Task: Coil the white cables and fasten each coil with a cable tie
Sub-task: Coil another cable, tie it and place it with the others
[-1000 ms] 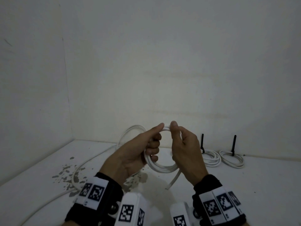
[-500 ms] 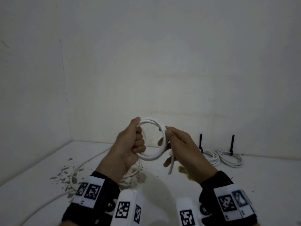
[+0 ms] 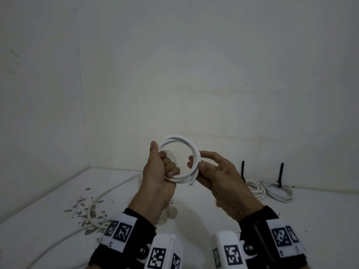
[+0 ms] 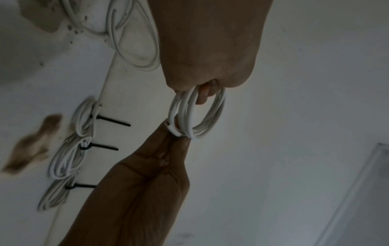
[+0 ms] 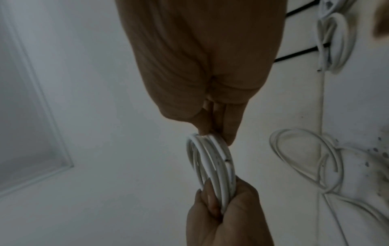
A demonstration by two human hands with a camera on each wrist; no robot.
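Note:
A small round coil of white cable (image 3: 179, 142) (image 4: 212, 114) (image 5: 212, 159) is held in the air above the table between both hands. My left hand (image 3: 161, 166) grips the coil's left side, its fingers curled through the ring. My right hand (image 3: 206, 164) pinches the right side between thumb and fingertips. The cable's cut end (image 3: 191, 183) sticks out at the bottom of the ring. No cable tie is on this coil.
Coiled cables (image 3: 277, 191) (image 4: 65, 163) with upright black ties (image 3: 280, 174) lie at the back right against the wall. A loose white cable (image 3: 93, 208) (image 5: 305, 159) lies at the left on the white table (image 3: 194, 214), over flaked paint patches (image 3: 81, 202).
The trailing cable end has been wound in. The coil has risen and turned to face me as a full ring, and my right hand has shifted to its right side.

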